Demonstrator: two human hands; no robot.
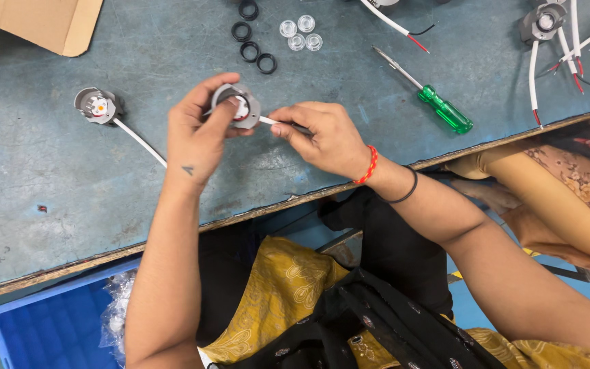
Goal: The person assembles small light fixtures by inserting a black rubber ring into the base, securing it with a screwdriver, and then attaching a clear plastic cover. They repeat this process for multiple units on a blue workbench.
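The left hand [199, 133] has its grip closed around a small round grey fitting [239, 104], thumb pressed across its open face, holding it just above the blue-grey surface [49, 198]. The right hand [326, 140] pinches a thin white wire [271, 121] between thumb and fingertips, the wire's end meeting the side of the fitting (whether it sits inside cannot be told). A second grey fitting with a white lead [97, 106] lies on the surface to the left. Beyond the hands lie four black rubber rings [250, 41] and four clear caps [300, 33]. A green-handled screwdriver [431, 96] rests to the right. A blue crate [49, 328] sits below the surface edge.
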